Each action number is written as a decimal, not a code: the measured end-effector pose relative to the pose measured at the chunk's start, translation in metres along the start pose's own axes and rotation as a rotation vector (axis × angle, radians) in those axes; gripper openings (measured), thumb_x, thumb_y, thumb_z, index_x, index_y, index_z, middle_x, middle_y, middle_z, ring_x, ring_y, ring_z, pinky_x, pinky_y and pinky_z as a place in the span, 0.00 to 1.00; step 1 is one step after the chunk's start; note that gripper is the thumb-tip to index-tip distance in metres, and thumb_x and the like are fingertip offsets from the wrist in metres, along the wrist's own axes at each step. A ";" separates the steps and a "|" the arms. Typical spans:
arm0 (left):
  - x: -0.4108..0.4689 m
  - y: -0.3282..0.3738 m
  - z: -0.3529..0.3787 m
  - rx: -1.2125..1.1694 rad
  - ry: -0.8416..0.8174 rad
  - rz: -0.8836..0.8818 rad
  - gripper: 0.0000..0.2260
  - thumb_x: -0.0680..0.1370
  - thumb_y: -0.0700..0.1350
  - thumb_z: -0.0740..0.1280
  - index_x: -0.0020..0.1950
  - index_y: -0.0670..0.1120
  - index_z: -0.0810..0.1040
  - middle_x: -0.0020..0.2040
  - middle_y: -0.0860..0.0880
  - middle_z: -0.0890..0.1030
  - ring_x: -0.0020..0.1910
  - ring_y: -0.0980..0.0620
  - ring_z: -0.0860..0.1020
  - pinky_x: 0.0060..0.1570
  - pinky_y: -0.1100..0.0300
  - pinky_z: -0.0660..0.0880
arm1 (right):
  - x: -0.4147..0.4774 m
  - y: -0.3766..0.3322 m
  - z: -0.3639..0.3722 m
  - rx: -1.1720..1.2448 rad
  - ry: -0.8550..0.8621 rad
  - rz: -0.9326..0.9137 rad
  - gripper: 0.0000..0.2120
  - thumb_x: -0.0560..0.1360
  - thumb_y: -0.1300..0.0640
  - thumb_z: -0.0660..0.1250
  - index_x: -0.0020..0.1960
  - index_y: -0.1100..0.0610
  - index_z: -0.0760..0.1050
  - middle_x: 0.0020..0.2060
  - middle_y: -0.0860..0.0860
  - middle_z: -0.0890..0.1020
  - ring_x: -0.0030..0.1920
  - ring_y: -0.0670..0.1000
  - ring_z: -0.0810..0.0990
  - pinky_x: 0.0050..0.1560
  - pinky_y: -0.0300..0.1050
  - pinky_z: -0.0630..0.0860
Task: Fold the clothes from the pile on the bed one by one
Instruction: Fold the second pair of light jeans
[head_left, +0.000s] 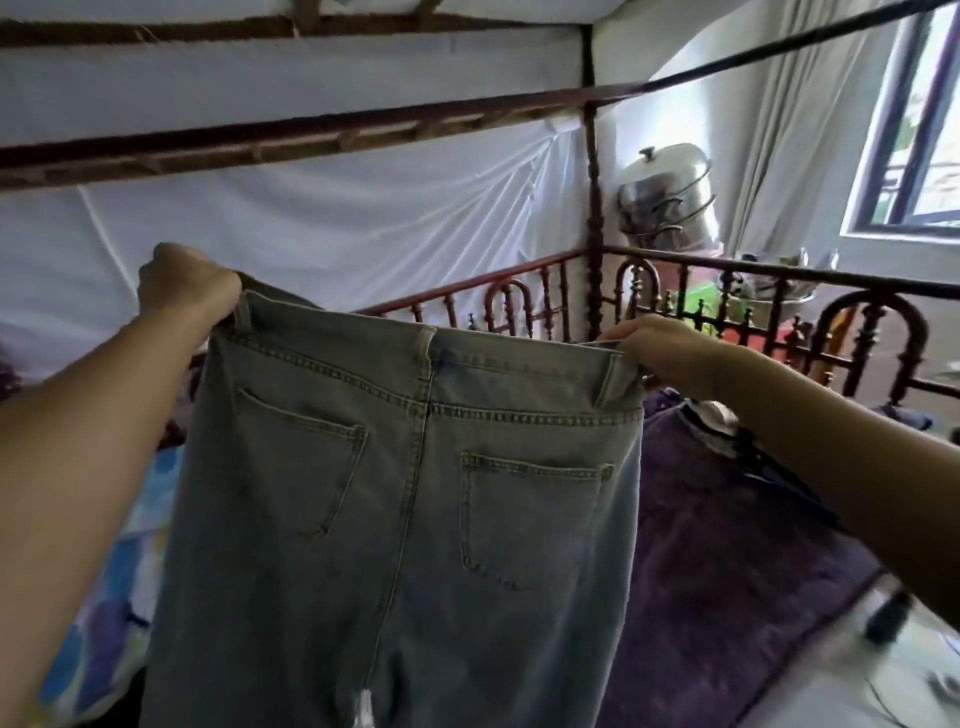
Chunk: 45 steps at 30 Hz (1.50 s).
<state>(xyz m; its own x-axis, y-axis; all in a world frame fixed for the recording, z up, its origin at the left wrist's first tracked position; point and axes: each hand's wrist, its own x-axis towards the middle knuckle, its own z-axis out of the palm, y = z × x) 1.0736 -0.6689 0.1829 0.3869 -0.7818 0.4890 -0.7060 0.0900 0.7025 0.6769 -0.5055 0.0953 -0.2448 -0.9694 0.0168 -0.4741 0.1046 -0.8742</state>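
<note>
A pair of light blue-grey jeans (405, 509) hangs in front of me, back side facing me with both rear pockets showing. My left hand (184, 288) grips the left end of the waistband and my right hand (670, 351) pinches the right end, stretching it flat. The legs drop out of the frame at the bottom. Dark clothes (727, 431) lie on the bed behind my right arm; most of the pile is hidden by the jeans.
A purple blanket (727, 561) covers the bed on the right, a colourful patterned sheet (114, 571) on the left. A dark red spindle bed rail (519, 306) runs behind. White netting (337, 223) hangs at the back. Steel pots (667, 192) stand beyond the rail.
</note>
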 end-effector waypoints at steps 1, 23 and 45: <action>-0.005 0.016 0.022 0.001 -0.022 0.030 0.11 0.73 0.38 0.65 0.54 0.39 0.78 0.56 0.36 0.80 0.55 0.36 0.78 0.50 0.53 0.73 | 0.003 0.016 -0.015 0.005 -0.001 0.011 0.18 0.75 0.69 0.55 0.51 0.59 0.82 0.43 0.60 0.80 0.43 0.56 0.76 0.46 0.49 0.72; -0.181 0.188 0.564 -0.457 -0.749 -0.497 0.12 0.81 0.37 0.58 0.39 0.48 0.71 0.38 0.46 0.74 0.33 0.49 0.74 0.14 0.57 0.72 | 0.134 0.410 -0.212 0.185 0.148 0.625 0.20 0.71 0.70 0.54 0.41 0.55 0.82 0.26 0.49 0.78 0.25 0.46 0.76 0.31 0.41 0.77; -0.344 0.212 0.883 -0.261 -1.058 -0.726 0.24 0.78 0.33 0.64 0.72 0.44 0.63 0.51 0.42 0.77 0.42 0.46 0.77 0.40 0.53 0.77 | 0.301 0.704 -0.248 0.079 -0.008 1.073 0.17 0.75 0.67 0.54 0.51 0.58 0.80 0.38 0.57 0.80 0.35 0.56 0.79 0.30 0.45 0.78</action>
<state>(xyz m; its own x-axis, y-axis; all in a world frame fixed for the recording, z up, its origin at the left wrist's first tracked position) 0.2672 -0.9261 -0.2933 -0.1061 -0.7948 -0.5975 -0.3538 -0.5314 0.7697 0.0602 -0.6683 -0.3946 -0.4948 -0.3814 -0.7808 0.0409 0.8873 -0.4594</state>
